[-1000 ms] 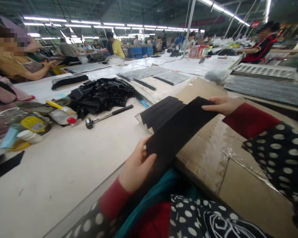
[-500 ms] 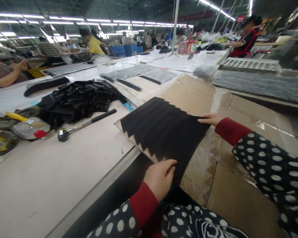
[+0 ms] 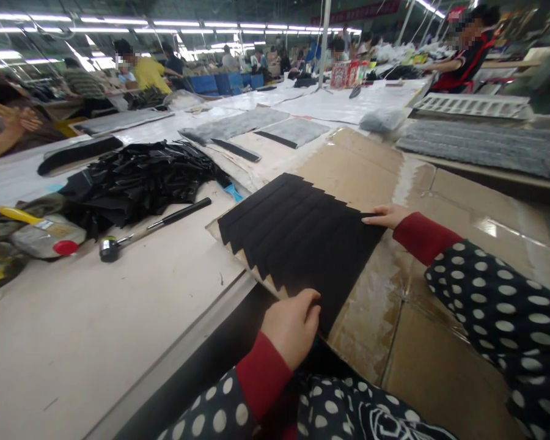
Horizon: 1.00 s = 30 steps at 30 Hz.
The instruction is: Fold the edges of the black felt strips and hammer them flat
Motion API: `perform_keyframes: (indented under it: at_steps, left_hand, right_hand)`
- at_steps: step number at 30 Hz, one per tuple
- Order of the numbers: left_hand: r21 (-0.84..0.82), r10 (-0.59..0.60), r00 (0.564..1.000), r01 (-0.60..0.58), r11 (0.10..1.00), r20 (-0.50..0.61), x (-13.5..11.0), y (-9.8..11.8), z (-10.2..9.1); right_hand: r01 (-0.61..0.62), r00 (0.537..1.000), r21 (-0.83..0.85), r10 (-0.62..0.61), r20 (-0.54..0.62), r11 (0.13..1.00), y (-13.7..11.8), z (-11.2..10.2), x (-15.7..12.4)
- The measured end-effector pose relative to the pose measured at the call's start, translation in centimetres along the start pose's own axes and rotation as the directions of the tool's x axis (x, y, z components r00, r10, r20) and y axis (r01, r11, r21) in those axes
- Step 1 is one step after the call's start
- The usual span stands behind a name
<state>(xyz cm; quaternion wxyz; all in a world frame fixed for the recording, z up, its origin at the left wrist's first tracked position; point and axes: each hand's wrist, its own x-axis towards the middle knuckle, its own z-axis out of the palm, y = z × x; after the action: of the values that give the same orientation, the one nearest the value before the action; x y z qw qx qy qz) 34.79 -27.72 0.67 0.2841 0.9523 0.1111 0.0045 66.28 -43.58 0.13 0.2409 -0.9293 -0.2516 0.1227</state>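
Observation:
Black fabric pieces (image 3: 293, 226) lie overlapped in a stepped row on a sheet of brown cardboard (image 3: 371, 305), their ends making a sawtooth edge on both sides. My left hand (image 3: 293, 324) pinches the near-left end of the closest black fabric piece. At that piece's far end, my right hand (image 3: 385, 218) has its corner between thumb and fingers. The piece stretches between both hands along the row's right side. My left fingertips are partly hidden behind the hand.
Left of the row are a hammer (image 3: 153, 227), a heap of black pieces (image 3: 137, 177) and a yellow-handled brush (image 3: 36, 221). Black strips (image 3: 236, 150) lie on grey sheets further back. A white rack (image 3: 472, 106) stands at right. Co-workers are around the long table.
The closest fabric piece's near edge, bowed before, now runs straighter between my hands. Both hands have shifted slightly left in view, as has much of the scene.

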Motion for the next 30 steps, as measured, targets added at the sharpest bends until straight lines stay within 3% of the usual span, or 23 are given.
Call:
perform_keyframes:
  at_steps: [3, 8, 13, 16, 22, 30]
  left_hand:
    - [0.015, -0.003, 1.000, 0.003, 1.000, 0.007, 0.1, 0.1, 0.0]
    - [0.112, 0.003, 1.000, -0.007, 0.994, 0.030, 0.0, 0.4, 0.0]
    - [0.296, 0.140, 0.990, -0.134, 0.946, 0.002, -0.2, 0.9, -0.2]
    - [0.329, 0.283, 0.958, -0.252, 0.910, -0.049, 0.0, 0.7, -0.2]
    - [0.278, 0.351, 0.934, -0.321, 0.905, -0.065, 0.2, 0.0, 0.4]
    - [0.229, 0.346, 0.936, -0.323, 0.918, -0.068, -0.3, 0.1, 0.2]
  right_hand:
    - [-0.053, 0.991, 0.086, 0.042, 0.128, 0.995, 0.4, -0.3, 0.4]
    - [-0.042, 0.986, -0.052, 0.049, 0.156, 0.998, 0.8, -0.4, 0.9]
    - [0.046, 0.986, -0.293, -0.090, -0.138, 0.955, 0.5, 0.2, -0.1]
    - [0.136, 0.969, -0.348, -0.198, -0.149, 0.928, 0.1, 0.4, -0.7]
    - [0.195, 0.978, -0.266, -0.207, -0.019, 0.944, 0.5, 0.7, -0.5]
    - [0.167, 0.985, -0.185, -0.171, -0.009, 0.968, 0.8, 0.6, -0.4]
